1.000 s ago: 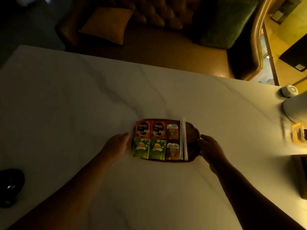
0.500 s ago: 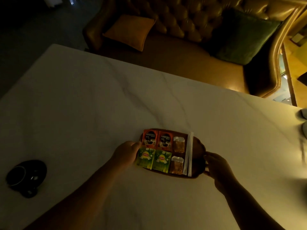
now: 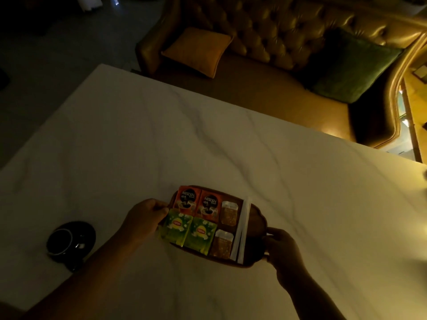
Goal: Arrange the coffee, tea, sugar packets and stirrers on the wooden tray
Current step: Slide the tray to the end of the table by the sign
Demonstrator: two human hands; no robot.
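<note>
A dark wooden tray [image 3: 255, 224] lies on the white marble table near me. On it sit two red coffee sachets [image 3: 197, 203] at the far side, two green tea sachets [image 3: 188, 230] at the near side, two brown sugar packets [image 3: 225, 226] beside them, and white wrapped stirrers [image 3: 242, 229] lying lengthwise. My left hand [image 3: 144, 219] grips the tray's left end. My right hand [image 3: 283, 249] grips its right end.
A black cup on a black saucer [image 3: 70, 241] stands to the left of the tray. Beyond the table's far edge is a tufted golden sofa [image 3: 265, 42] with an orange cushion [image 3: 197, 50] and a green cushion [image 3: 351, 65].
The view has swung left and up: the cup and sofa came further into sight, the lamp items at right left it. Both hands closed onto the tray's ends, which now sits slightly turned.
</note>
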